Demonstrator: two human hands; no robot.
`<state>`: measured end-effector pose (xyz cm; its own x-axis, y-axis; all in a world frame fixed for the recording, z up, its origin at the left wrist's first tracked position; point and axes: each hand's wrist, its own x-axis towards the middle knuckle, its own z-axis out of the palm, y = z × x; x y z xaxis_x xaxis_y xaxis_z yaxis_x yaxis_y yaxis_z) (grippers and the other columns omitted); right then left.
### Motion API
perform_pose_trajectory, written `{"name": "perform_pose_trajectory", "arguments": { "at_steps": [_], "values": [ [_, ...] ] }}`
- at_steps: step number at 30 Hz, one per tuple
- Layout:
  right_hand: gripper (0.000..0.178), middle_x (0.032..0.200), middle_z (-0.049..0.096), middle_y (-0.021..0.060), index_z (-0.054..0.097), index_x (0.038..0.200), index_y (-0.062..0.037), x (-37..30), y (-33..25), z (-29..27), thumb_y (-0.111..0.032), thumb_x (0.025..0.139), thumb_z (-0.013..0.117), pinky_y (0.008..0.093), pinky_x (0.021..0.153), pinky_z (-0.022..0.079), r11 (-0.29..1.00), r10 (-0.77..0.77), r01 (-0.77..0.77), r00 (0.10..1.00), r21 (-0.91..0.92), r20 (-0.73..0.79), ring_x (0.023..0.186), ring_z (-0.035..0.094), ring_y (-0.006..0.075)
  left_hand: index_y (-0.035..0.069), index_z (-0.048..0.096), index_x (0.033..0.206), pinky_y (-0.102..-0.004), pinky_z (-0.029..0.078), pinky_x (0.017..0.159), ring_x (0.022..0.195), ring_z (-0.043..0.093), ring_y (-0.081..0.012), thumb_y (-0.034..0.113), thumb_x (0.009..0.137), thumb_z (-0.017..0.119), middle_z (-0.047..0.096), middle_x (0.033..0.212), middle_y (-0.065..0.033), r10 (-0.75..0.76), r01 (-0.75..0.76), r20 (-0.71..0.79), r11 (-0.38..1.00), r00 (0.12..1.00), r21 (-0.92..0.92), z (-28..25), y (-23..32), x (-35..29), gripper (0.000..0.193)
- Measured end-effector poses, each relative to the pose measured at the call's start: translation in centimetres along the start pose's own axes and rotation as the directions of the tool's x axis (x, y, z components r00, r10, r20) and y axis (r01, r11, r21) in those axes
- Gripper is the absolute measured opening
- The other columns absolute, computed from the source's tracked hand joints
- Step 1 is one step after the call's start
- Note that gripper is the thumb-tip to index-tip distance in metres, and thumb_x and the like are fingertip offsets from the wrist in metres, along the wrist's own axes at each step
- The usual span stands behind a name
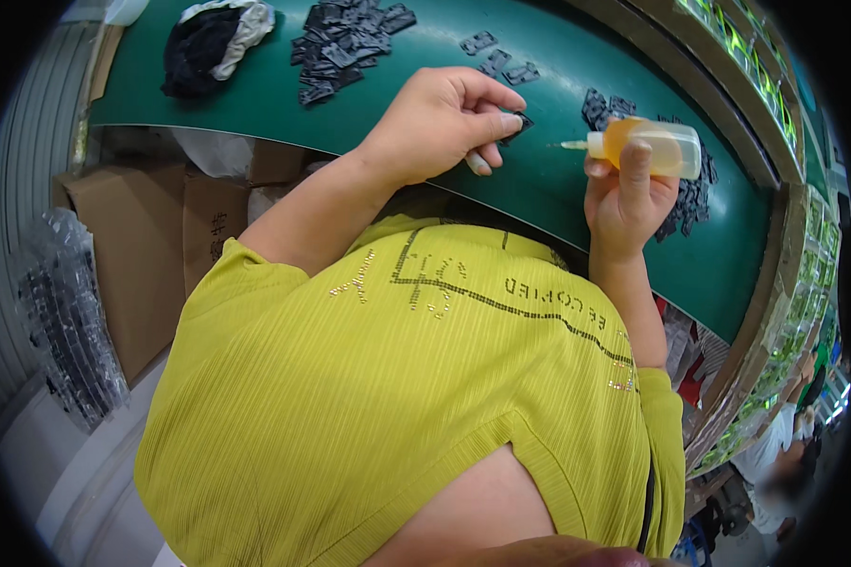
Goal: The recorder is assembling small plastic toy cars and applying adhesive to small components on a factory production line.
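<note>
My left hand (449, 118) pinches a small black plastic part (522, 127) between thumb and fingers, above the green table's front edge. Most of that part is hidden behind the fingertips. In my right hand (631, 198) lies a clear squeeze bottle (673, 148) with amber liquid, tilted on its side. Its thin needle tip (571, 146) points left toward the black part, with a gap between them. A few flat black parts (494, 62) lie loose on the table beyond my hands.
A heap of black parts (343, 45) sits at the far left, another heap (695, 198) behind the bottle at right. Beside the left heap lies a black and white cloth (208, 49). Cardboard boxes (128, 246) and a plastic-wrapped bundle (66, 317) stand below the green table (255, 109).
</note>
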<state>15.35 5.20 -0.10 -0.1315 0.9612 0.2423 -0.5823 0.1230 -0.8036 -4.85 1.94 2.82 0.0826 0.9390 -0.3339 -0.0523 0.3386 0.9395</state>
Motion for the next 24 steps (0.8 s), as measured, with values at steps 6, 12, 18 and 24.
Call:
{"name": "perform_pose_trajectory", "arguments": {
  "at_steps": [6,12,18,24],
  "values": [
    [0.012,0.09,0.063,0.0108,0.059,0.095,0.0017,0.0,0.3,-0.1,-0.005,0.086,0.064,0.0214,0.054,0.047,0.981,-0.108,0.11,0.994,-0.158,0.021,0.066,0.059,0.0137,-0.003,0.062,0.106,-0.0219,0.054,0.057,0.065,0.066,-0.0133,0.006,0.086,0.062,0.065,0.082,-0.0082,-0.07,0.072,0.067,0.997,0.995,-0.027,1.5,-0.9,0.3,0.022],
    [0.012,0.085,0.064,0.0088,0.061,0.092,0.0017,-0.2,0.3,0.4,-0.005,0.084,0.067,0.0209,0.055,0.046,0.931,-0.143,0.156,0.988,-0.329,0.065,0.061,0.057,0.0112,-0.004,0.062,0.104,-0.0218,0.054,0.057,0.065,0.066,-0.014,0.006,0.086,0.062,0.066,0.083,-0.0095,-0.084,0.084,0.073,0.996,0.994,0.002,1.6,-0.7,0.3,0.021],
    [0.012,0.085,0.064,0.0085,0.062,0.092,0.0016,-0.3,0.3,0.3,-0.005,0.084,0.068,0.0207,0.055,0.046,0.929,-0.124,0.14,0.99,-0.344,0.067,0.062,0.057,0.011,-0.003,0.062,0.104,-0.0209,0.052,0.057,0.065,0.066,-0.0136,0.006,0.085,0.062,0.066,0.082,-0.0096,-0.085,0.083,0.071,0.996,0.994,0.018,1.7,-0.6,0.2,0.021],
    [0.013,0.086,0.064,0.0085,0.062,0.092,0.001,-0.3,0.3,0.4,-0.006,0.084,0.068,0.0205,0.055,0.046,0.923,-0.089,0.118,0.991,-0.365,0.095,0.063,0.058,0.011,-0.004,0.062,0.103,-0.0204,0.052,0.057,0.065,0.066,-0.0132,0.006,0.085,0.063,0.067,0.082,-0.0093,-0.079,0.078,0.07,0.997,0.994,0.021,1.6,-0.8,0.2,0.021]
  ]
}}
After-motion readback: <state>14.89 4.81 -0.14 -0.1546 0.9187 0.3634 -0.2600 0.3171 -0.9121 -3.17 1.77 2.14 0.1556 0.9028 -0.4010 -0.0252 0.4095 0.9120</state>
